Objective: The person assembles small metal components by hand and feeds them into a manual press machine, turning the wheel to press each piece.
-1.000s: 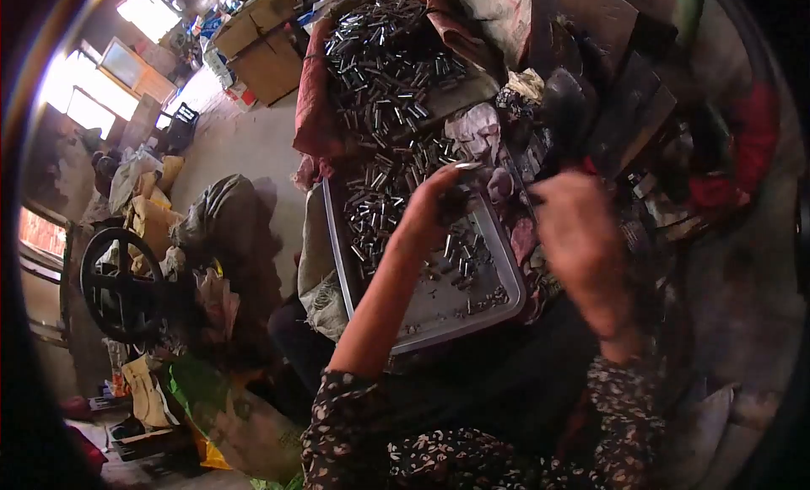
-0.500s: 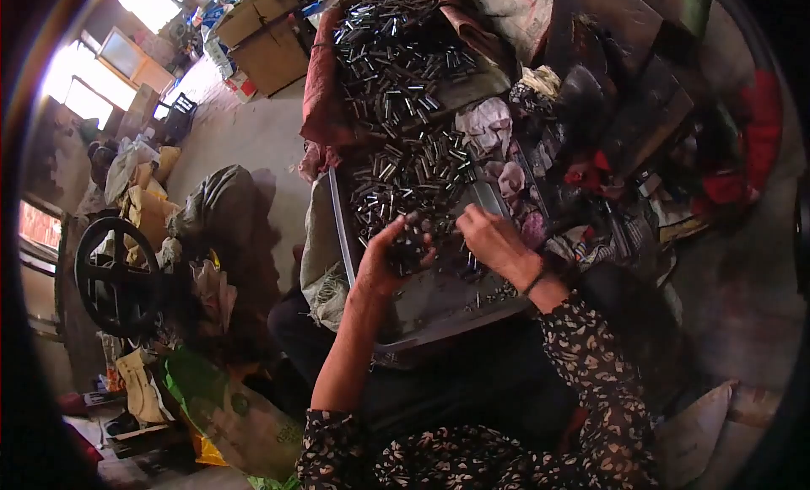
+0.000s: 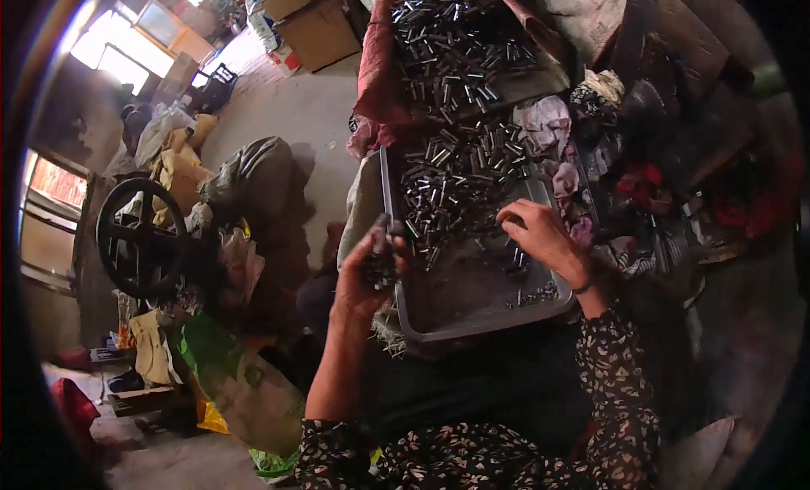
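My left hand [image 3: 368,275] is at the left rim of the grey tray [image 3: 498,328], fingers curled around a handful of short dark metal cylinders. Over the right side of that tray is my right hand [image 3: 544,237], palm down with bent fingers drawn together; its fingertips hide whatever may be between them. Many loose metal cylinders [image 3: 456,174] are heaped at the tray's far end, and a few lie below my right fingers. Smaller metal bits [image 3: 536,296] form a little pile in the near right corner.
Behind the tray, a reddish sack [image 3: 384,77] lies spread with more metal cylinders [image 3: 460,47]. Crumpled cloths [image 3: 544,123] line the right side. A black handwheel [image 3: 142,237], a bulging sack [image 3: 253,174] and a cardboard box [image 3: 316,35] stand to the left.
My view has swung left, so the scene sits further right. My left hand, with its cylinders, has moved from above the tray to its left rim. My right hand stays over the tray, further from the left.
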Motion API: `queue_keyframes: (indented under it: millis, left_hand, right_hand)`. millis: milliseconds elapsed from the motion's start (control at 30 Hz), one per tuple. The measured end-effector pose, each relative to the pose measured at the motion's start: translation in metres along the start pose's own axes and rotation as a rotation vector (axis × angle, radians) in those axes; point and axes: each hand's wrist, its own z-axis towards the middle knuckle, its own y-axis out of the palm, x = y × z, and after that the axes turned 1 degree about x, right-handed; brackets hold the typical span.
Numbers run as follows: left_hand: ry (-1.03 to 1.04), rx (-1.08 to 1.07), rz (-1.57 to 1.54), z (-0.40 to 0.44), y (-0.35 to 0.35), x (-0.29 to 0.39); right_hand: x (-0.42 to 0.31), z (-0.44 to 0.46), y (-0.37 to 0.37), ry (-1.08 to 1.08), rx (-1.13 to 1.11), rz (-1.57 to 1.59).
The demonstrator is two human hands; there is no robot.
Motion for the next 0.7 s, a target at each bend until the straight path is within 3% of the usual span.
queue_keyframes:
  millis: [33,100,133,233,333,367,500,567,600,667,700]
  left_hand:
    - [0.003,0.002,-0.001,0.000,-0.005,0.011]
    - [0.111,0.273,0.082,0.008,-0.022,0.030]
    - [0.112,0.274,0.081,0.014,-0.031,0.034]
    - [0.169,0.343,0.730,0.035,-0.077,0.041]
    - [-0.004,0.485,0.825,0.055,-0.115,0.041]
    - [0.008,0.476,0.766,0.064,-0.143,0.043]
    - [0.009,0.454,0.452,0.058,-0.111,0.039]
    - [0.100,0.529,0.166,0.053,-0.094,0.041]
    - [0.088,0.522,0.162,0.048,-0.090,0.046]
    - [0.019,0.240,0.036,0.040,-0.085,0.055]
    - [0.001,0.229,0.028,0.041,-0.070,0.048]
  right_hand:
    - [-0.001,-0.002,0.001,0.005,-0.036,0.009]
    - [-0.002,-0.005,0.001,0.011,-0.071,0.017]
    - [-0.002,-0.006,0.002,0.044,-0.079,0.037]
    - [-0.001,-0.006,0.004,0.065,-0.093,0.038]
    - [-0.004,-0.008,0.019,-0.047,-0.056,-0.022]
    - [-0.010,-0.009,0.029,-0.148,-0.014,-0.062]
    - [-0.039,-0.010,0.077,-0.360,-0.085,-0.169]
    - [-0.045,-0.008,0.100,-0.533,-0.075,-0.483]
    - [-0.047,-0.007,0.107,-0.523,-0.076,-0.495]
    - [-0.044,-0.010,0.109,-0.588,-0.045,-0.664]
    - [-0.041,-0.011,0.107,-0.602,-0.042,-0.654]
